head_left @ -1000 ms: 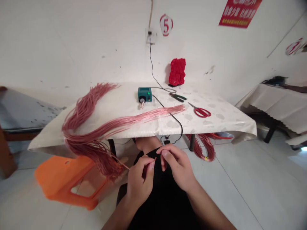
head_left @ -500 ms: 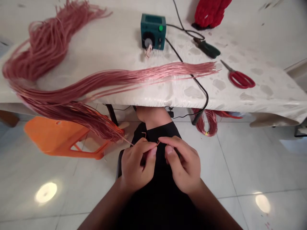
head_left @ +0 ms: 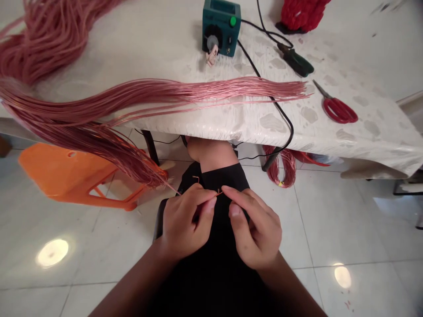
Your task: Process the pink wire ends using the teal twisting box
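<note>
Both my hands are over my black-clothed lap, below the table's front edge. My left hand [head_left: 187, 220] pinches a thin copper-pink wire [head_left: 218, 192] between thumb and forefinger. My right hand [head_left: 256, 226] pinches the same wire's bent end from the right, fingertips almost touching the left ones. A small bent loop of the wire pokes up just above my left knuckles. A large bundle of pink wires [head_left: 185, 93] lies across the table [head_left: 363, 141] and droops off its left side toward my hands.
On the table stand a green box with a knob [head_left: 220, 27], its black cable, green-handled pliers [head_left: 297, 64], red scissors [head_left: 339, 109] and a red fluffy object [head_left: 302, 13]. An orange plastic stool [head_left: 69, 178] lies left on the tiled floor. Another wire coil [head_left: 284, 165] hangs under the table.
The view has tipped downward and closer to the table. My hands stay together on the wire, with the fingers shifting slightly along it.
</note>
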`<state>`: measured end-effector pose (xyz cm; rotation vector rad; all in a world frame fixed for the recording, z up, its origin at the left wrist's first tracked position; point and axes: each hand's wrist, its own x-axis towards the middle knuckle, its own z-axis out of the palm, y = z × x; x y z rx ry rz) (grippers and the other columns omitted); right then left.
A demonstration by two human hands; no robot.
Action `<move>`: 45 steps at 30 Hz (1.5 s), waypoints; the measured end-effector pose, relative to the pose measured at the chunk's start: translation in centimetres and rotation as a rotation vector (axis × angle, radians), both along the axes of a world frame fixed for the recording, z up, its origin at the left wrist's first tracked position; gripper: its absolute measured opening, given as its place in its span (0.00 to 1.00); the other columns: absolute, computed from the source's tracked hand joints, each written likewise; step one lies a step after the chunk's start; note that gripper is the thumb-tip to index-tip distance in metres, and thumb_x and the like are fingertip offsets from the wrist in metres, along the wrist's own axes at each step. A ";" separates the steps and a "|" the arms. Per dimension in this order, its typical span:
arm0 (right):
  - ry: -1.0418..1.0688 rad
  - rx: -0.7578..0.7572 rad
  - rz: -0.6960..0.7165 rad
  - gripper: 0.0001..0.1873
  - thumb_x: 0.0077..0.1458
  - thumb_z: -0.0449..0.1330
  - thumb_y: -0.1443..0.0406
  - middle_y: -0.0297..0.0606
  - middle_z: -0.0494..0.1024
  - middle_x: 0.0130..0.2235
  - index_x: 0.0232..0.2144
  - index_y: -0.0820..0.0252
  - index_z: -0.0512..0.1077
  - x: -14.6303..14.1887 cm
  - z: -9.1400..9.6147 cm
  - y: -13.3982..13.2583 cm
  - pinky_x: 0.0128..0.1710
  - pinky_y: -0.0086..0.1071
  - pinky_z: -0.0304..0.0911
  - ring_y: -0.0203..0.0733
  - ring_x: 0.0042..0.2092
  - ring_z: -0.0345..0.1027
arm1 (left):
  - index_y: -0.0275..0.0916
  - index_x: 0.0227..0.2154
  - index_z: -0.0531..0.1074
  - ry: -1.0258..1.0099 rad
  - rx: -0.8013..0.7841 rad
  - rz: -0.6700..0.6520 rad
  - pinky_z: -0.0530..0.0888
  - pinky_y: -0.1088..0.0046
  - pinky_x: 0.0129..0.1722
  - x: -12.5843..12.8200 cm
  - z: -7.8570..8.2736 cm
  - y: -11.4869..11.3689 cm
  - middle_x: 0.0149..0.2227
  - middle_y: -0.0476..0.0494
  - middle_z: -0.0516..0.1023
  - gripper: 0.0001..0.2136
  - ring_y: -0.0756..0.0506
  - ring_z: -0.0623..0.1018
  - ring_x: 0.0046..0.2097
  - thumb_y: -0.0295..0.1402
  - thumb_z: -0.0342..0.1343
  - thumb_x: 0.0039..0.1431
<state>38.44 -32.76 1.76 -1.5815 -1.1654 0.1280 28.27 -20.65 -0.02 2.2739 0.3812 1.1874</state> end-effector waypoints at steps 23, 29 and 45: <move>0.134 -0.010 0.107 0.19 0.60 0.59 0.74 0.30 0.72 0.29 0.52 0.60 0.76 1.7 0.4 -0.1 0.28 0.27 0.67 0.31 0.28 0.66 | 0.42 0.36 0.72 0.138 -0.505 -0.292 0.73 0.82 0.30 -0.4 1.0 0.4 0.31 0.54 0.77 0.05 0.55 0.76 0.30 0.26 0.55 0.66; 0.130 -0.040 0.077 0.08 0.61 0.62 0.71 0.31 0.75 0.28 0.42 0.61 0.78 1.7 0.2 0.0 0.28 0.26 0.64 0.31 0.29 0.69 | 0.43 0.35 0.72 0.167 -0.565 -0.306 0.72 0.84 0.29 -0.3 1.2 0.2 0.29 0.56 0.75 0.06 0.56 0.74 0.28 0.25 0.55 0.65; 0.257 -0.172 0.038 0.08 0.62 0.61 0.67 0.26 0.68 0.25 0.29 0.58 0.70 2.1 0.0 0.0 0.26 0.25 0.59 0.29 0.26 0.62 | 0.39 0.54 0.74 0.123 0.034 -0.241 0.74 0.77 0.28 -0.1 -0.1 0.5 0.30 0.50 0.79 0.20 0.52 0.77 0.28 0.18 0.58 0.60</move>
